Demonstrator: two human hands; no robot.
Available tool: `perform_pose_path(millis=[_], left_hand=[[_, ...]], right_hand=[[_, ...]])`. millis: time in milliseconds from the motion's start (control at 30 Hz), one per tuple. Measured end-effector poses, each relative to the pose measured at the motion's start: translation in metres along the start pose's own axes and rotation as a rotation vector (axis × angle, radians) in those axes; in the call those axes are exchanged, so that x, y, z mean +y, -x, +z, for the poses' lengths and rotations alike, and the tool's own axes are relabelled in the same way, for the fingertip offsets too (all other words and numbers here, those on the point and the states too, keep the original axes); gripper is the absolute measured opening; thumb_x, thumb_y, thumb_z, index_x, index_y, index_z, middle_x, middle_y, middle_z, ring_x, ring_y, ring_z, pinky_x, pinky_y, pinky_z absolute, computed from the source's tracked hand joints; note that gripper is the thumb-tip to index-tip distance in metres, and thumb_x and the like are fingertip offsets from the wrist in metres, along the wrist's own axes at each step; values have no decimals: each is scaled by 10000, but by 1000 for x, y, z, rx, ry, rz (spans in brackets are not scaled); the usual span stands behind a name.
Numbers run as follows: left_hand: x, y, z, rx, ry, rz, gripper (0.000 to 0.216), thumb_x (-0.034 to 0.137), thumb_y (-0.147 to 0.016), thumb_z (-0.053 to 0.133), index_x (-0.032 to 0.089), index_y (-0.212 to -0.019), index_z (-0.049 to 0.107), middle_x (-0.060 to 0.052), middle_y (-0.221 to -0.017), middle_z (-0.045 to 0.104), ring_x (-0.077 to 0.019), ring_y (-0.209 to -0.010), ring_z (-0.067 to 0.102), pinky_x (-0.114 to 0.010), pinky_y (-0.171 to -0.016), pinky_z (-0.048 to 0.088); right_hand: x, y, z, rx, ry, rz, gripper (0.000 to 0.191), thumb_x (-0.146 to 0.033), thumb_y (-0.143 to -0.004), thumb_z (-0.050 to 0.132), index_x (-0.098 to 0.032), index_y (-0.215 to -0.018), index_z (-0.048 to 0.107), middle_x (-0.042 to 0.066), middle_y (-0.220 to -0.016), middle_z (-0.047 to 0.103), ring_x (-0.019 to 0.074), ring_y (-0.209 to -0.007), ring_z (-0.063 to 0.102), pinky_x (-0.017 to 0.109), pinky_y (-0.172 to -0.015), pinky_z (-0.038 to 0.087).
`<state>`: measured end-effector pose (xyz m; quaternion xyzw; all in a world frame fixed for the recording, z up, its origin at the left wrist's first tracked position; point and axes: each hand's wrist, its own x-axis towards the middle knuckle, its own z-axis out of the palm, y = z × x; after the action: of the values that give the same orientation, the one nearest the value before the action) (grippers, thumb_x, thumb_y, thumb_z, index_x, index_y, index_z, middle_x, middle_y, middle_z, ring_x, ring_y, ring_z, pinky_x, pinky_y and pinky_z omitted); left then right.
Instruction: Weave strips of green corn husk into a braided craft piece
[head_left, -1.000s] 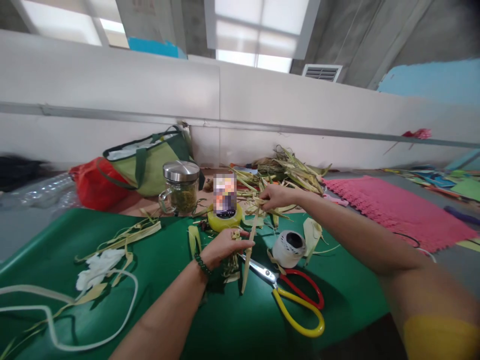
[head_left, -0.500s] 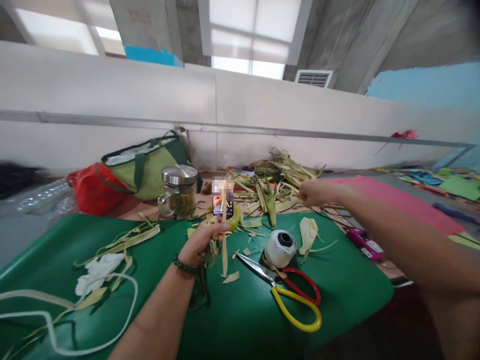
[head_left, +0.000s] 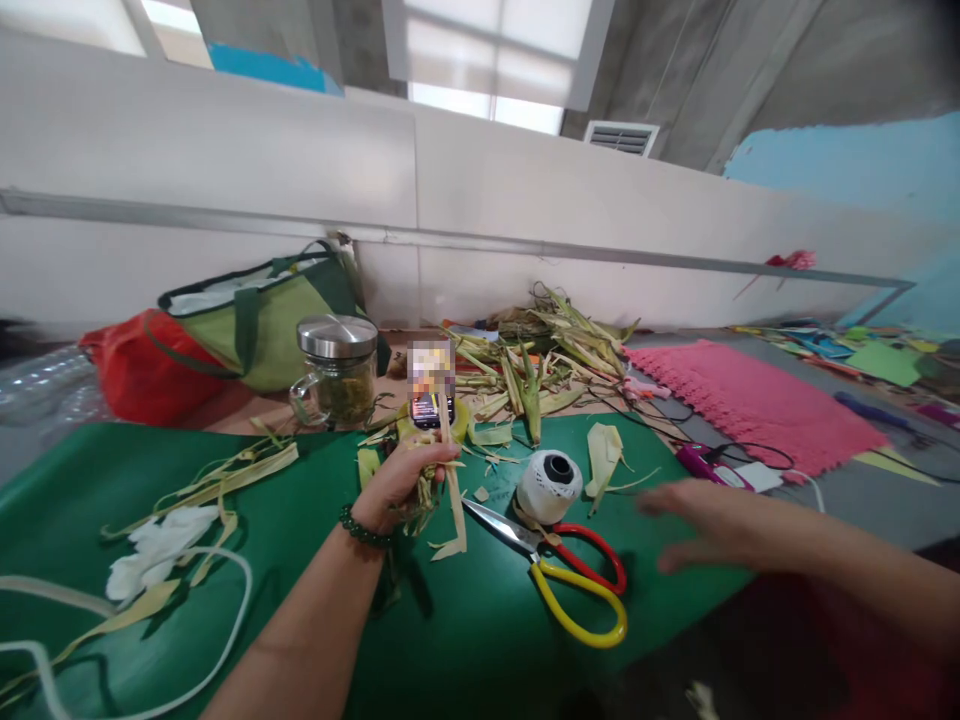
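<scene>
Corn husk strips point(head_left: 456, 505) stick out of the left hand point(head_left: 399, 478), pinched in front of a phone point(head_left: 423, 408) with words too small to read. The blurry right hand point(head_left: 694, 520) is spread wide near the scissors point(head_left: 531, 545).

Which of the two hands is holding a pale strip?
The left hand, marked out by a green beaded bracelet, clasps the pale strip. The right hand, open and slightly blurred, shows nothing held.
</scene>
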<state>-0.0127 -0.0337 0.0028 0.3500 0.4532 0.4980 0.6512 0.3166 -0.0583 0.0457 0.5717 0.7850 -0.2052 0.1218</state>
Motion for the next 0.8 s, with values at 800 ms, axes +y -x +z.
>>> perform_pose_path(millis=[800], left_hand=[[-2, -1, -9, -257, -646, 89, 157, 147, -584, 618, 172, -437, 569, 27, -373, 515, -97, -373, 420, -189, -400, 300]], right_hand=[[44, -77, -67, 575, 306, 280, 504, -368, -700, 635, -114, -1128, 555, 159, -1104, 608, 252, -876, 587, 282, -643, 376]])
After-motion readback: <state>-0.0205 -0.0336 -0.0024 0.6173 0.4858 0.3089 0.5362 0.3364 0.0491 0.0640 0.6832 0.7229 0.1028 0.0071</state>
